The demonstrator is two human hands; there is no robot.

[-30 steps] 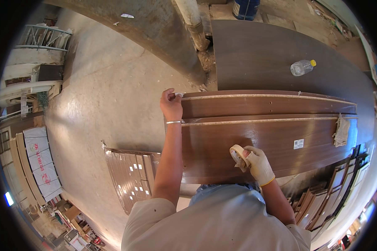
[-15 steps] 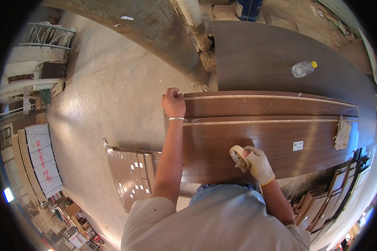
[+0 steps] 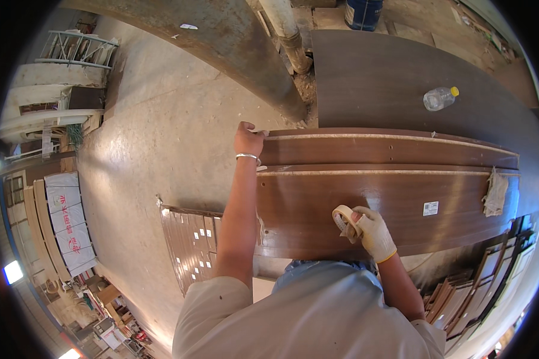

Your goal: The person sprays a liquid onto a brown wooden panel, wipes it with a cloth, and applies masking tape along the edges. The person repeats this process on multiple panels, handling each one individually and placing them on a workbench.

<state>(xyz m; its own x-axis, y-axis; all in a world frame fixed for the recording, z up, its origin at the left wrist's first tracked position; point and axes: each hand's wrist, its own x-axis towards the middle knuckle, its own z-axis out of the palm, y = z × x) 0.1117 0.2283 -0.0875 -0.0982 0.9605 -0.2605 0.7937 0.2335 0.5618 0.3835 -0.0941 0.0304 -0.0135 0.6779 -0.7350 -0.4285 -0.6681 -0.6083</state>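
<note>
Brown wood-look panels lie stacked in steps before me, with a lower panel (image 3: 317, 203) nearest my body and a narrower upper panel (image 3: 335, 154) beyond it. My bare left hand (image 3: 249, 140), a silver bracelet at its wrist, is closed at the far left corner of the upper panel. Its fingertips bend over the end, and the underside of the grip is hidden. In a pale work glove, my right hand (image 3: 374, 233) grips a roll of masking tape (image 3: 345, 222) above the lower panel. Bare fingertips show through the glove.
A dark board (image 3: 377, 78) behind carries a clear bottle with a yellow cap (image 3: 441, 99). A rag (image 3: 495, 194) hangs over the right end of the panels. A rusty steel beam (image 3: 245, 54) stands at the back. Wrapped panels (image 3: 188, 239) lie left; more boards (image 3: 479, 281) lean right.
The view has shifted slightly, so the scene sits a little further right. My left hand has turned slightly at the panel corner. My right hand still holds the tape.
</note>
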